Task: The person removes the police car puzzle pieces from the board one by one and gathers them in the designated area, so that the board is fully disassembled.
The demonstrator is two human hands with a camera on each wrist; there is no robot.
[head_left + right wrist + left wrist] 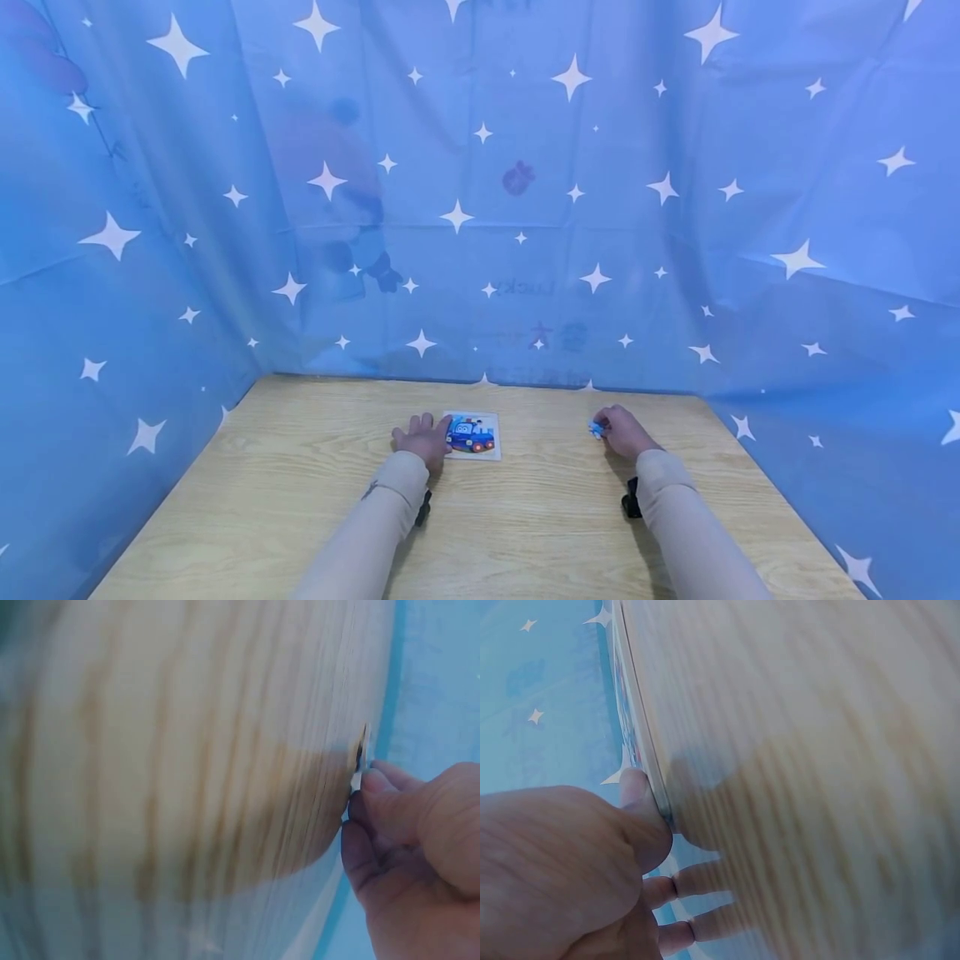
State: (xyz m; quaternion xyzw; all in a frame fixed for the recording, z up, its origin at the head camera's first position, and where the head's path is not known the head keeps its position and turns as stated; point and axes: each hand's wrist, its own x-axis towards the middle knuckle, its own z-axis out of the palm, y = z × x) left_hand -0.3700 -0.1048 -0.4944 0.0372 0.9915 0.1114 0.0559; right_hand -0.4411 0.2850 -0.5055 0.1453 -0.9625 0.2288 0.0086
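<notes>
A small square picture puzzle (472,436) with a blue cartoon car on it lies on the table. My left hand (422,442) is at its left side, fingers spread, the thumb touching the edge. In the left wrist view the puzzle is seen edge-on as a thin board (641,712), with the left hand (562,862) against its near corner. Farther right, my right hand (624,432) pinches a small light-blue puzzle piece (596,429) between thumb and fingers, low over the table. Edge-on in the right wrist view, the piece looks thin and flat, partly covered by the fingertips.
The wooden table (540,517) has a light grain and reaches back to a blue curtain (480,250) with white stars, which hangs behind it and at both sides. A dark wrist camera (632,498) sits under the right cuff.
</notes>
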